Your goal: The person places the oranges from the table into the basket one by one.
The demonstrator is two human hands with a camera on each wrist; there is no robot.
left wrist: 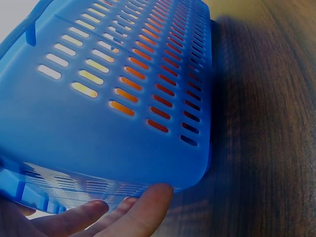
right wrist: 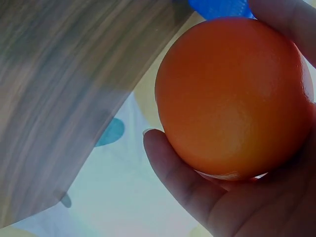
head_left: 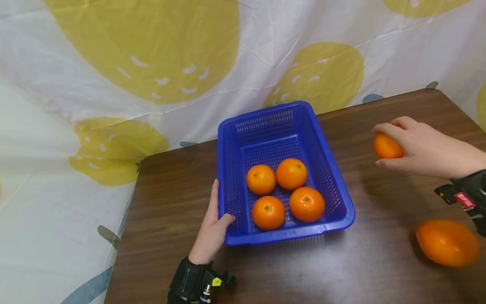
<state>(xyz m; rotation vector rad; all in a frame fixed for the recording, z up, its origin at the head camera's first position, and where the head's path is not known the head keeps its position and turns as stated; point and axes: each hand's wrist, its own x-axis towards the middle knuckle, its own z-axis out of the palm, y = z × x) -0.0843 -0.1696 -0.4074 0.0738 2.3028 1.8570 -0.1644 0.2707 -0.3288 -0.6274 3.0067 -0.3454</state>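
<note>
A blue plastic basket with slotted walls stands on the table, and several oranges sit in its near half. My left hand holds the basket's left side near the front corner, thumb over the rim; in the left wrist view its fingers lie against the slotted wall. To the right of the basket, my right hand grips one orange above the table. Fingers and thumb wrap round that orange in the right wrist view.
Another orange lies on the dark wooden table at the right front, below the right wrist. A white cloth with yellow fruit prints hangs behind the table's back edge. Both wrists wear black straps.
</note>
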